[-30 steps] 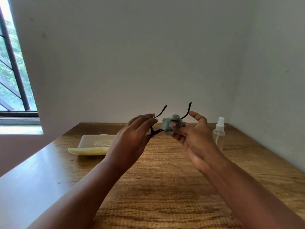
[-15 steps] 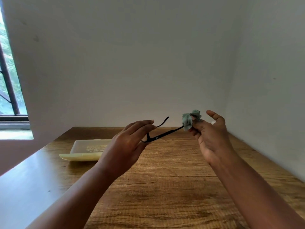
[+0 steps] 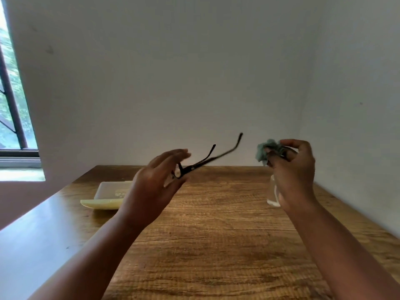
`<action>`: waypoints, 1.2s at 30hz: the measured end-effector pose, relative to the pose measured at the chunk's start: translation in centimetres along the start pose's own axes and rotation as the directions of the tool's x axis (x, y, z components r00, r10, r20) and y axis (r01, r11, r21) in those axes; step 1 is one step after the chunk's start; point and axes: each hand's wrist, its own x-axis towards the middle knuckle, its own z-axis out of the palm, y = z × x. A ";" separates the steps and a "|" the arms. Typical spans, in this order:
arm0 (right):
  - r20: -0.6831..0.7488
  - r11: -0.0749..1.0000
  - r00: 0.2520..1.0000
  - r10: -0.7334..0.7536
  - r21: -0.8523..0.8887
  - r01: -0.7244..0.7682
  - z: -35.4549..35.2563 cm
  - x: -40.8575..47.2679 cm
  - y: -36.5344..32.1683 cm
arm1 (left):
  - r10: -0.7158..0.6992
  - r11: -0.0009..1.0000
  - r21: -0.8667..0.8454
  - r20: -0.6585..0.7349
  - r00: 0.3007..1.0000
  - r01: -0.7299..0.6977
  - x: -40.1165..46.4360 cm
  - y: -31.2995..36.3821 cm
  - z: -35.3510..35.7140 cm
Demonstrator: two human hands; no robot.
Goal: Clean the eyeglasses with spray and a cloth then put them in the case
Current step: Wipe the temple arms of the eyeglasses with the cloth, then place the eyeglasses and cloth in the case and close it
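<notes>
Two hands are working: our left hand is gripping the black thin-framed eyeglasses, our right hand is clutching the crumpled grey-green cloth; wiping seems done, so next we are probably folding the temples for the pale yellow open case near the wooden table's left edge.

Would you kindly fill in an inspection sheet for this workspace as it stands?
Surface: wooden table, grained, against white walls.
Job's things: eyeglasses held up with arms unfolded; cloth bunched; open case on the table at left; spray bottle partly hidden behind the right hand.
Clutter: nothing seen.
Grippers: left hand holds the eyeglasses; right hand grips the cloth.
Cables: nothing seen.
Surroundings: window at left.
</notes>
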 end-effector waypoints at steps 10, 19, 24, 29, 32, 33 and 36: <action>0.514 0.459 0.820 0.252 -0.809 0.367 0.4 -1.9 3.4 | -0.441 0.846 -0.390 -0.130 0.888 0.363 0.3 0.3 0.3; 0.394 0.875 0.910 0.129 -0.477 0.082 1.2 -1.7 2.3 | -0.554 0.626 -0.652 0.014 0.832 0.428 0.6 0.9 0.1; 0.407 0.937 0.878 0.251 -0.331 -0.114 1.4 -2.1 2.8 | -0.517 0.601 -0.657 0.114 0.848 0.455 0.3 1.5 0.7; 0.547 0.955 0.833 0.079 -0.282 0.094 1.8 -2.8 3.2 | -0.497 0.651 -0.586 0.152 0.855 0.482 0.0 1.6 1.1; 0.644 0.902 0.761 -0.081 -0.278 0.331 2.5 -3.8 3.4 | -0.488 0.673 -0.546 0.179 0.854 0.499 -0.1 1.9 1.6; 0.665 0.877 0.733 -0.144 -0.257 0.406 2.8 -4.2 3.4 | -0.488 0.677 -0.538 0.183 0.853 0.503 -0.2 2.0 1.8; 0.720 0.780 0.633 -0.284 -0.210 0.590 3.4 -5.1 3.7 | -0.496 0.672 -0.536 0.188 0.848 0.512 -0.3 1.9 2.2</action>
